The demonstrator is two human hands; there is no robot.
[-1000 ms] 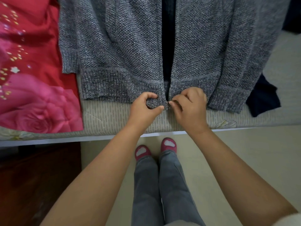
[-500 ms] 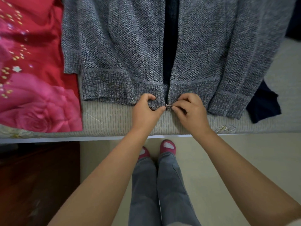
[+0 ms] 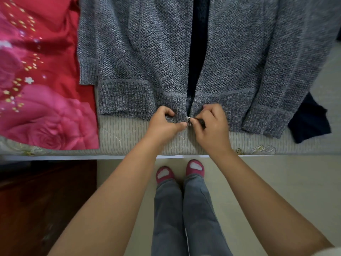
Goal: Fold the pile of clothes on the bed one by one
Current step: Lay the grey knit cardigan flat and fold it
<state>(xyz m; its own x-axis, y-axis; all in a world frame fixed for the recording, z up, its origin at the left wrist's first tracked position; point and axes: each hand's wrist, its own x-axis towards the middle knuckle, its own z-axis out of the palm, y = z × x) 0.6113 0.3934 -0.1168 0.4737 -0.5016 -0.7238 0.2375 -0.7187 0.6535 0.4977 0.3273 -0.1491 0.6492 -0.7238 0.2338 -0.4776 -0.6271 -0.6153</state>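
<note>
Left hand [image 3: 164, 124] pinches the grey cardigan [image 3: 147, 58] hem; right hand [image 3: 210, 122] pinches the zipper pull [image 3: 191, 118]. Misaligned hems could jam the zipper or snag the knit.

The left hand [image 3: 164, 124] pinches the grey cardigan [image 3: 144, 61] hem just left of the right hand's [image 3: 212, 124] grip on the metal zipper pull [image 3: 191, 118]; above it the front gapes open on the bed [image 3: 129, 135].
</note>
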